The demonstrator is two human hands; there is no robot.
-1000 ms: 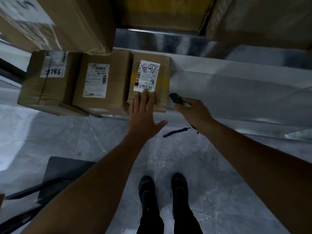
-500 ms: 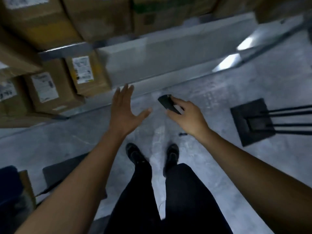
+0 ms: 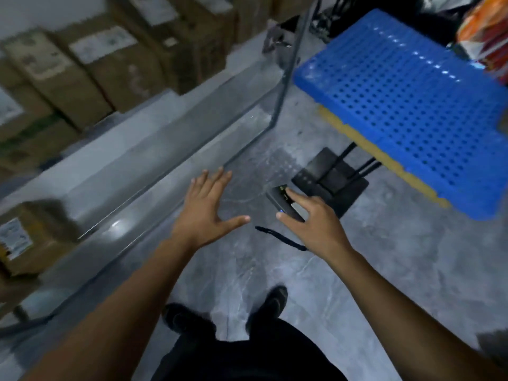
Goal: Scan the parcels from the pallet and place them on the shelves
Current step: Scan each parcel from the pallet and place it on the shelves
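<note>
Left of the bright blue pallet with its grid of dark holes, my scanner is black, the parcels are brown with white labels, and the floor below is veined grey.

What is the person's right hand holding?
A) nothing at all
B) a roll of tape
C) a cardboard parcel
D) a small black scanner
D: the right hand grips a black scanner, thumb and fingers curled round it, a dark strap hanging below. The left hand is spread and holds nothing.
</note>
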